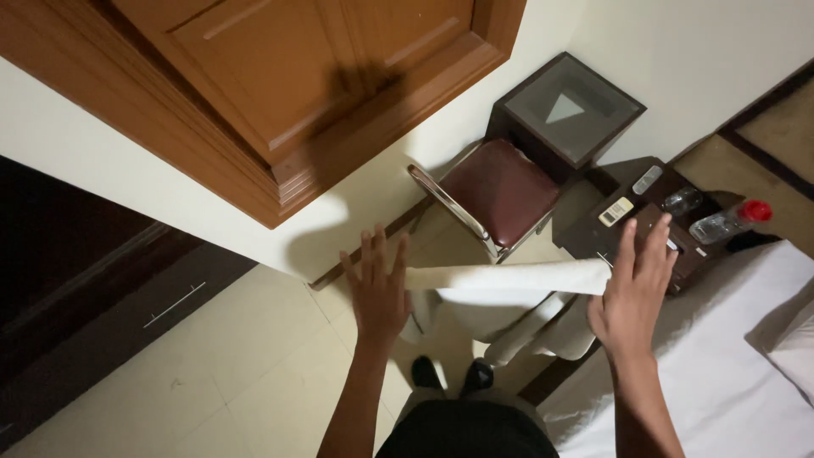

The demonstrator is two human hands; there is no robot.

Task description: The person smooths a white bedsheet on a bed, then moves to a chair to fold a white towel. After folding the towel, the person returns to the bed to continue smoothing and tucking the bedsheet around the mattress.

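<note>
I look down past dark trousers and black shoes (447, 374) on the pale floor tiles (254, 365), and up come both arms, forearms raised and reaching forward at about the same height. My left hand (377, 288) has its fingers spread and straight, palm pressed flat against one end of the rolled white towel (509, 276); my right hand (632, 297) does the same at the other end, fingers apart, nothing curled around the cloth. The towel hangs level between the two palms, with loose white fabric sagging just under it. I judge this as the squaring-up step, the roll being pressed end to end; the next move calls for even pressure from both sides so it stays tight. Just right of the towel lies the white bed (729, 373). Beyond the towel sits a maroon chair (500, 191), then the dark bedside table (627, 229) with plastic bottles (725, 222), and the wooden door (280, 85) farthest off.
</note>
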